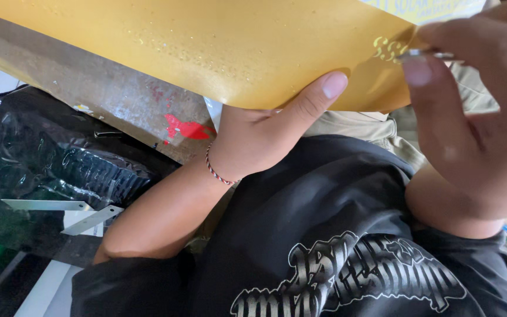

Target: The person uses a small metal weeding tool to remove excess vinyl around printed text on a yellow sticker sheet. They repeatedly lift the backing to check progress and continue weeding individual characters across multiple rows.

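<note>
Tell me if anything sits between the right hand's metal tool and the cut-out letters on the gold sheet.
Nothing visible does: the thin metal tool in the right hand already meets the glossy gold sheet beside the cut-out letters.

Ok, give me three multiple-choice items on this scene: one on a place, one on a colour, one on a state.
1. Where does the left hand grip the sheet?
A. lower edge
B. top corner
C. not touching

2. What colour is the sheet?
A. blue
B. golden yellow
C. white

3. What is the right hand doing?
A. resting open on the lap
B. pinching a thin metal tool at the sheet's cut letters
C. holding a black bag

Answers: 1 A, the thumb lies over the lower edge. 2 B, it is glossy gold. 3 B, fingers close on the tool by the cutouts.
</note>
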